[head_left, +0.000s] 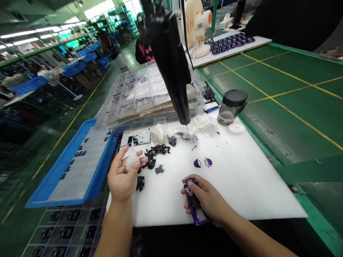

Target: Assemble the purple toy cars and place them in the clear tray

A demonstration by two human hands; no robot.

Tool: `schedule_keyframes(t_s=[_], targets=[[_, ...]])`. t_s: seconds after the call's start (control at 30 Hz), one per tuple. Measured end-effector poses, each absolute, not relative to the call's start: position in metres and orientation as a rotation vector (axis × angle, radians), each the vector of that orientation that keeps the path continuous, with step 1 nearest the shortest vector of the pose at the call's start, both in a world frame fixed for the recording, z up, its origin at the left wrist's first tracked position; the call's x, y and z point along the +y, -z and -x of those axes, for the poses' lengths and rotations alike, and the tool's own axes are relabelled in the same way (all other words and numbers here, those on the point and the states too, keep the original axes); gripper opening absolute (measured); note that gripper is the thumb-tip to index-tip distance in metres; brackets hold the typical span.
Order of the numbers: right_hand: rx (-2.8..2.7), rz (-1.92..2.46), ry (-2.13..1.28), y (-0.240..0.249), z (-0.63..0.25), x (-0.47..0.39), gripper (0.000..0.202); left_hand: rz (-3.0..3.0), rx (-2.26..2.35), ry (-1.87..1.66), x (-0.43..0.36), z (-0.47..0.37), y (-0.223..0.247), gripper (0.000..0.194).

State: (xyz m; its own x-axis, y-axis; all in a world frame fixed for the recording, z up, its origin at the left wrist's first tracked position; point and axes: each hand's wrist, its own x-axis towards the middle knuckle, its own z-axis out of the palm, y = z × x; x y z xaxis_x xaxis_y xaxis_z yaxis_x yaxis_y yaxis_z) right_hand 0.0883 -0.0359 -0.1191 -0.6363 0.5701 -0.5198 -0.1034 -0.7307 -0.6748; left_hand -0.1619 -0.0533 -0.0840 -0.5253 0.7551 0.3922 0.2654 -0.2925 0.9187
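Car shell (pixel 195 204): 6 o'clock on worktop (pixel 241 185), grasped by right hand's (pixel 205 196) fingers | left hand's (pixel 122 175) fingers: grasping squeeze bottle (pixel 132 160), shell's 10 o'clock | apparently part-done: purple pieces (pixel 197 163) loose, shell's 12 o'clock

I can't read any words, numbers or brands through my camera: the pink print (pixel 148 53) on a co-worker's dark top (pixel 138 53) and the tiny mark (pixel 237 128) on the white disc (pixel 235 131) are illegible.

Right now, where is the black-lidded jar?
In the head view, the jar stands right of centre, beside the white disc and crumpled white sheet.
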Motion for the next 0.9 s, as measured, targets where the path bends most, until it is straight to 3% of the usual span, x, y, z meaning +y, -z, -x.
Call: schedule_keyframes(t_s=[0.17, 0.43, 0.53, 0.63, 0.73, 0.8, 0.9], targets=[[-0.878, 1.042, -2.377, 0.118, -0.090, -0.036, 0.029, -1.435, 1.872, -1.716, -0.012, 0.171, 0.093, 0.023], [-0.892, 1.026, -2.332, 0.120, -0.090, -0.039, 0.031, -1.826, 2.006, -1.530, 0.056, 0.194, 0.099, 0.026], [-0.888, 0.994, -2.313, 0.125, -0.089, -0.042, 0.030, -1.873, 2.022, -1.565, 0.051, 0.192, 0.088, 0.032], [-0.878, 0.979, -2.317, 0.127, -0.089, -0.042, 0.027, -1.810, 2.106, -1.639, 0.031, 0.186, 0.070, 0.017], [-0.887, 1.019, -2.304, 0.126, -0.089, -0.040, 0.024, -1.566, 2.397, -1.723, 0.006, 0.173, 0.053, 0.018], [-0.893, 1.044, -2.306, 0.125, -0.089, -0.040, 0.022, -1.491, 2.296, -1.823, -0.007, 0.157, 0.046, 0.021], [-0.927, 1.068, -2.297, 0.124, -0.088, -0.040, 0.020, -1.449, 1.792, -1.797, -0.018, 0.128, 0.047, 0.025]])
